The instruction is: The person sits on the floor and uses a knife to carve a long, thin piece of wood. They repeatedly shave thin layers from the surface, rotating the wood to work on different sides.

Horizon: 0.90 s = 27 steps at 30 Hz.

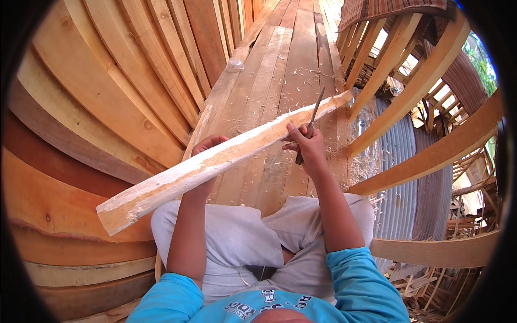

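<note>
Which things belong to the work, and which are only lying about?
Part of the work:
long pale wooden beam, in left hand
slim dark knife, in right hand

Lying about:
small whitish rounded object
grey corrugated metal sheet
reddish striped cloth

The head view is looking steeply down from above the person's blue shirt [215, 308], facing forward along the plank floor [285, 59]. It is hanging close over the grey trousers [229, 226], catching the left hand [208, 144] and right hand [309, 144] near its middle and bending straight edges toward its round rim.
</note>
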Available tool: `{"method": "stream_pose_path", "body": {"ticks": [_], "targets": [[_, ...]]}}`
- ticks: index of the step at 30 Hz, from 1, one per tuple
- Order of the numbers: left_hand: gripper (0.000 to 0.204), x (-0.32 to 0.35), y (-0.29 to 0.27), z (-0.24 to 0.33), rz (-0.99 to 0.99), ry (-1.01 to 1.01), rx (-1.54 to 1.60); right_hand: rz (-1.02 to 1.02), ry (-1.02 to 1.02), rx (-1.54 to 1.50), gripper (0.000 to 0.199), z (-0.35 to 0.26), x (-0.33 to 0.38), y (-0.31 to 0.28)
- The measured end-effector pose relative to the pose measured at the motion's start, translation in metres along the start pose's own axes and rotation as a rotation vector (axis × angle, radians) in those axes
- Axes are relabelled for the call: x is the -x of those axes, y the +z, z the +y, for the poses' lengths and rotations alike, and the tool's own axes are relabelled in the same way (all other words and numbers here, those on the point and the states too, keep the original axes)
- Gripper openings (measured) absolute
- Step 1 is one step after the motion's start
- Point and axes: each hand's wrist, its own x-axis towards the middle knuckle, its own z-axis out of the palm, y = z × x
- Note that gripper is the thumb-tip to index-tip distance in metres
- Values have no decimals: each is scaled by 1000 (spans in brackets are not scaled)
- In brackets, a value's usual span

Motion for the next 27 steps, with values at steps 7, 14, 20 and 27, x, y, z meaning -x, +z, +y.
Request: {"method": "stream_pose_path", "body": {"ticks": [7,14,20,27], "targets": [[27,-6,0,-1,-44,-81,11,-18,17,-2,31,0,-5,-2],[13,-8,3,-13,-72,-139,144,-13,4,-4,31,4,-10,-6],[12,-11,5,-18,-152,-178,238,-1,-8,10,31,7,-6,-7],[9,-13,-6,-32,-173,-282,180,2,-9,-4,29,5,-1,-2]]}}
